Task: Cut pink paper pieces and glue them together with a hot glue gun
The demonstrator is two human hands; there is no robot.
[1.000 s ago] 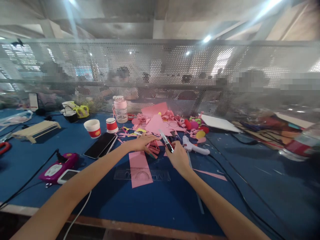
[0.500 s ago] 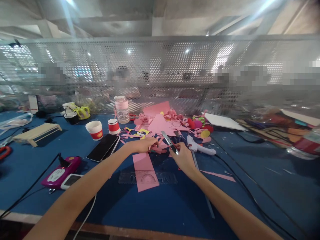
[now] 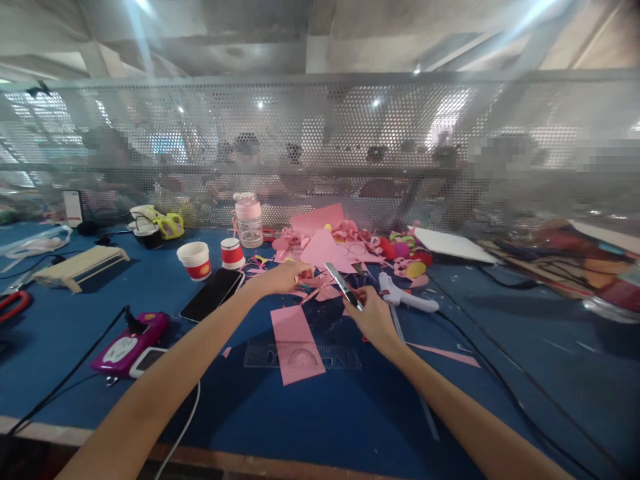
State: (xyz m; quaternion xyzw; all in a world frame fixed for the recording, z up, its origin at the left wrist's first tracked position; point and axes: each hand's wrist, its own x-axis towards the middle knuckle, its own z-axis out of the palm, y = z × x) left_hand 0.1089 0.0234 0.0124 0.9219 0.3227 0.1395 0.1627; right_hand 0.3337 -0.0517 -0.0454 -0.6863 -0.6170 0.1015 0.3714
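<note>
My right hand (image 3: 374, 319) is closed round a utility knife (image 3: 345, 288), its blade end pointing away and to the left. Over the near edge of the pink scraps, my left hand (image 3: 286, 276) has its fingers curled together; what they hold, if anything, I cannot make out. Just below it lies a thin pink stick-like piece (image 3: 311, 295). Closer to me, a pink paper strip (image 3: 295, 327) and a clear ruler (image 3: 347, 357) with cut-out shapes overlap on the blue table. The large pink paper pile (image 3: 323, 248) is beyond both hands.
A white glue gun (image 3: 407, 295) with a black cable lies right of my right hand. On the left are a black phone (image 3: 213, 295), two paper cups, including a stacked one (image 3: 194, 259), a pink-lidded bottle (image 3: 249, 220) and a purple device (image 3: 131, 343). A perforated metal screen (image 3: 330, 140) stands behind.
My left hand has drawn back slightly to the left, uncovering the thin pink piece among the scraps. The knife stays in my right hand. The whole view has shifted a little.
</note>
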